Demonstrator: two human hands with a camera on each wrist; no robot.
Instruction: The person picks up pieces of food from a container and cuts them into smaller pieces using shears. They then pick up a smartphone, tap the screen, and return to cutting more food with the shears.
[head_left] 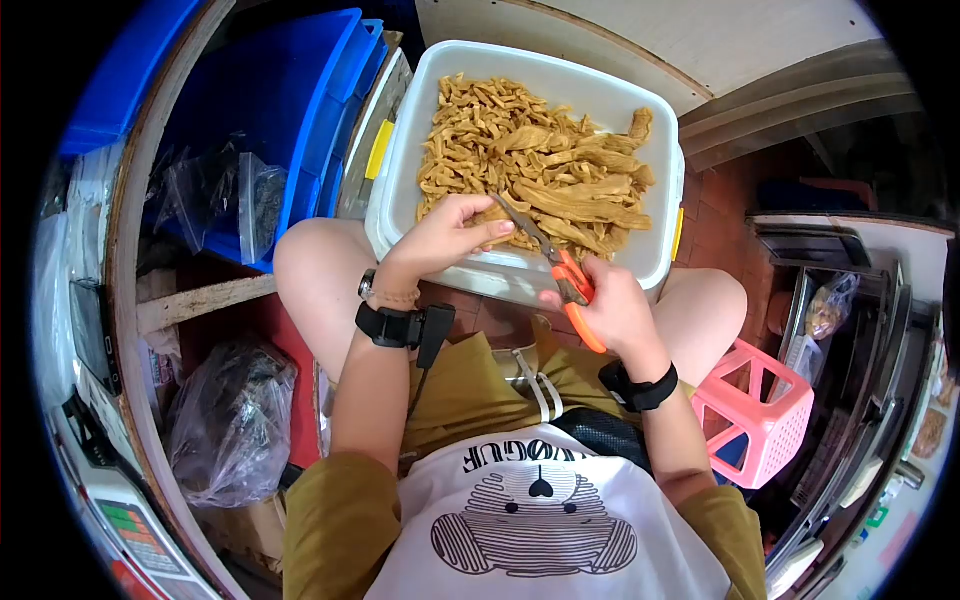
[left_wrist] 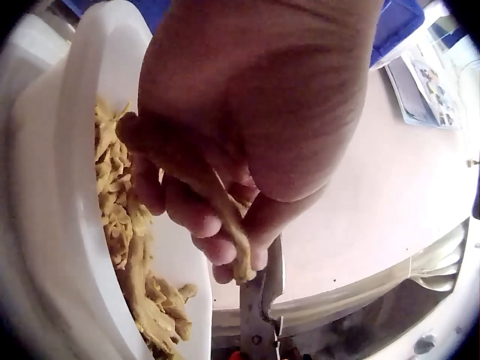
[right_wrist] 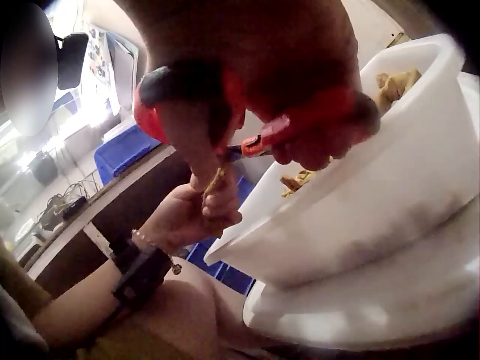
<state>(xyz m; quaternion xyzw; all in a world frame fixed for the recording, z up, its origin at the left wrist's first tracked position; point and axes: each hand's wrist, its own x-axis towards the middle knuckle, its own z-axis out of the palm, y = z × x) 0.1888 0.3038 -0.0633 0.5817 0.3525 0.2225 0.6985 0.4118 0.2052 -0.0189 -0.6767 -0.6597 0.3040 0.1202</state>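
Observation:
My left hand [head_left: 455,235] pinches a wrinkled, yellow-brown strip [left_wrist: 236,244], apparently a preserved vegetable, over the near edge of a white tub [head_left: 545,62]. Orange-handled scissors [head_left: 572,282] are gripped in my right hand [head_left: 618,308], with the handle loops around its fingers and thumb. Their metal blades [left_wrist: 259,319] point up to the left, right at the end of the strip by the left fingertips. Inside the tub lies a heap of similar pieces [head_left: 590,165]: short cut bits on the left, longer whole strips on the right.
The tub sits before my knees, with yellow clips [head_left: 380,150] at its sides. Blue bins [head_left: 330,130] stand on a shelf at left, above a filled plastic bag [head_left: 235,425]. To the right are a pink stool [head_left: 775,430] and a rack [head_left: 850,400].

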